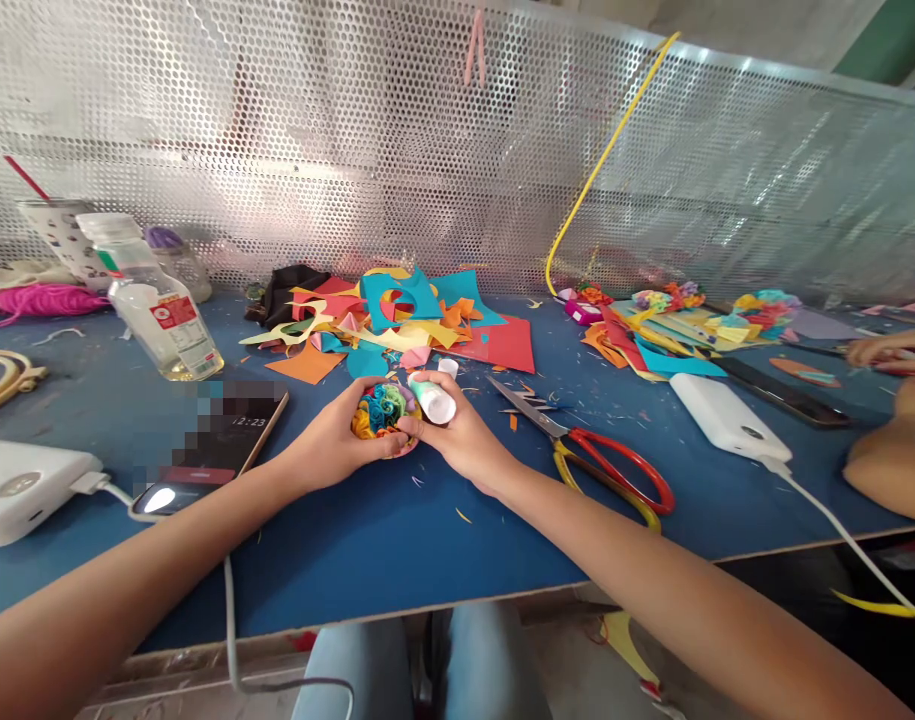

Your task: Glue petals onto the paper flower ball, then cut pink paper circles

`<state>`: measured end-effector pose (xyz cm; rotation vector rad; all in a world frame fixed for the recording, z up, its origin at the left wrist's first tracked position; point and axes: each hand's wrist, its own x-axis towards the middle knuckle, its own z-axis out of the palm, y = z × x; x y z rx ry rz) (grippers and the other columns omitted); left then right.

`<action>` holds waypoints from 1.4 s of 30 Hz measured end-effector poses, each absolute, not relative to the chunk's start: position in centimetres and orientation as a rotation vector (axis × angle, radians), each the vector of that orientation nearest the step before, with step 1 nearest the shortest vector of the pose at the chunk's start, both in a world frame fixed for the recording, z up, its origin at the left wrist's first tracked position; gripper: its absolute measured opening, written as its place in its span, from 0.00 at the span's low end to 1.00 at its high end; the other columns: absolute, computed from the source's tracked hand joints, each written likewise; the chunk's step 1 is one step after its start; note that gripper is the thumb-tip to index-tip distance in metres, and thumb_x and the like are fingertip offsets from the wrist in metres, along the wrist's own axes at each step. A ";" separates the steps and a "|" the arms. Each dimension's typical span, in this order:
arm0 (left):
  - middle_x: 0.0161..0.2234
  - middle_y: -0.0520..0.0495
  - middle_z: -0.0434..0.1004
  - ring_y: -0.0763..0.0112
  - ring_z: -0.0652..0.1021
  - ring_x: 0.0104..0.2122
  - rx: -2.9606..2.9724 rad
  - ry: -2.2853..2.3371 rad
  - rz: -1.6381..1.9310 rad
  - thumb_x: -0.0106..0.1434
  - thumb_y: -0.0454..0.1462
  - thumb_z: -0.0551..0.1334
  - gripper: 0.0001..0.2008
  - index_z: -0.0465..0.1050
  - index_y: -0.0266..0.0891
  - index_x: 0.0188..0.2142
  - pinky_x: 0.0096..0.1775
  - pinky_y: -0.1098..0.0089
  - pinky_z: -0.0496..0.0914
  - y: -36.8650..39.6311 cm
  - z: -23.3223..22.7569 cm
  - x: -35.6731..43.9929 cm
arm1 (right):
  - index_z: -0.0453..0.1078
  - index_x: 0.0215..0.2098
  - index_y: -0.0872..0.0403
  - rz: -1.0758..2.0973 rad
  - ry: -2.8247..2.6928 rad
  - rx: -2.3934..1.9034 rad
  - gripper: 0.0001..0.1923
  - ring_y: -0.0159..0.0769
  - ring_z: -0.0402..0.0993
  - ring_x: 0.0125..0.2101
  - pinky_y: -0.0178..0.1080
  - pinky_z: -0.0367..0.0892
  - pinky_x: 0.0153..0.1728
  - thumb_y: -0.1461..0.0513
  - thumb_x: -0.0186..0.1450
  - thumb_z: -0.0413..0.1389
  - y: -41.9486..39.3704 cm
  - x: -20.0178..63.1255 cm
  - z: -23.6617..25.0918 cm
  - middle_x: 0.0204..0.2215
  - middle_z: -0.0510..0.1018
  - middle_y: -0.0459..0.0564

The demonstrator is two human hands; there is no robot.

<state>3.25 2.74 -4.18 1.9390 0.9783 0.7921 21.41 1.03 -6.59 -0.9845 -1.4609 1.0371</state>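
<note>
Left hand (343,428) pinches the ruffled rosette (386,408), right hand (466,438) grips the white tube (433,399), and light pressure should prevent crushing!

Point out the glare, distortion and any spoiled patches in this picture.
Head view: patchy glare brightens the perforated metal panel; head view: a white spot glows at the near end of the phone, blocky pixelation partly covering it; head view: apparent wide-angle stretching enlarges the forearms toward the lower corners, while the glue stick looks fairly sharp.

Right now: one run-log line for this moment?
left grip: holds frilled multicolor paper piece | right grip: holds white tube, thumb on paper piece | scissors: on blue table
</note>
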 end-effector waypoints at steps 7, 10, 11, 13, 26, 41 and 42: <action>0.52 0.44 0.66 0.62 0.72 0.49 1.913 0.746 0.938 0.53 0.41 0.66 0.26 0.54 0.44 0.47 0.51 0.63 0.68 1.6 -3.2 2.8 | 0.59 0.43 0.44 1.380 -1.130 -0.846 0.21 0.36 0.70 0.39 0.38 0.69 0.32 0.49 0.57 0.59 0.3 21.9 -5.1 0.41 0.69 0.44; 0.52 0.44 0.64 0.61 0.70 0.50 1.937 0.733 0.900 0.53 0.39 0.66 0.26 0.56 0.44 0.48 0.49 0.64 0.69 1.5 -3.2 2.8 | 0.58 0.44 0.44 1.398 -1.198 -0.809 0.24 0.35 0.71 0.40 0.38 0.70 0.35 0.54 0.54 0.63 0.1 21.7 -5.2 0.41 0.71 0.44; 0.51 0.44 0.64 0.60 0.70 0.50 1.944 0.738 0.871 0.53 0.40 0.66 0.25 0.57 0.43 0.48 0.49 0.64 0.69 1.4 -3.3 2.8 | 0.58 0.44 0.45 1.357 -1.236 -0.815 0.23 0.35 0.71 0.40 0.38 0.69 0.38 0.56 0.54 0.63 0.1 21.7 -5.3 0.40 0.71 0.43; 0.48 0.46 0.66 0.61 0.70 0.49 1.944 0.763 0.835 0.57 0.42 0.63 0.20 0.59 0.43 0.47 0.49 0.64 0.69 1.3 -3.3 2.8 | 0.59 0.43 0.46 1.264 -1.307 -0.841 0.22 0.35 0.71 0.41 0.39 0.68 0.41 0.57 0.55 0.63 0.2 21.7 -5.6 0.37 0.72 0.42; 0.54 0.43 0.59 0.60 0.61 0.57 2.182 0.804 0.822 0.56 0.31 0.56 0.19 0.56 0.43 0.48 0.54 0.64 0.64 -0.3 -2.9 3.0 | 0.58 0.45 0.47 0.940 -1.550 -0.969 0.16 0.34 0.71 0.34 0.36 0.64 0.34 0.56 0.61 0.57 -0.6 21.8 -5.4 0.31 0.71 0.42; 0.51 0.45 0.64 0.63 0.65 0.55 2.356 0.922 0.852 0.59 0.34 0.58 0.03 0.68 0.42 0.34 0.54 0.63 0.61 -0.2 -2.7 3.5 | 0.59 0.45 0.49 0.796 -1.628 -1.026 0.15 0.34 0.70 0.35 0.36 0.65 0.33 0.54 0.63 0.54 -0.8 21.8 -5.4 0.37 0.71 0.46; 0.52 0.45 0.64 0.63 0.65 0.55 2.364 0.927 0.832 0.58 0.34 0.59 0.04 0.67 0.42 0.35 0.54 0.62 0.60 -0.3 -2.6 3.5 | 0.59 0.46 0.49 0.786 -1.607 -1.017 0.15 0.34 0.70 0.36 0.36 0.65 0.33 0.54 0.63 0.53 -0.7 21.8 -5.3 0.39 0.71 0.47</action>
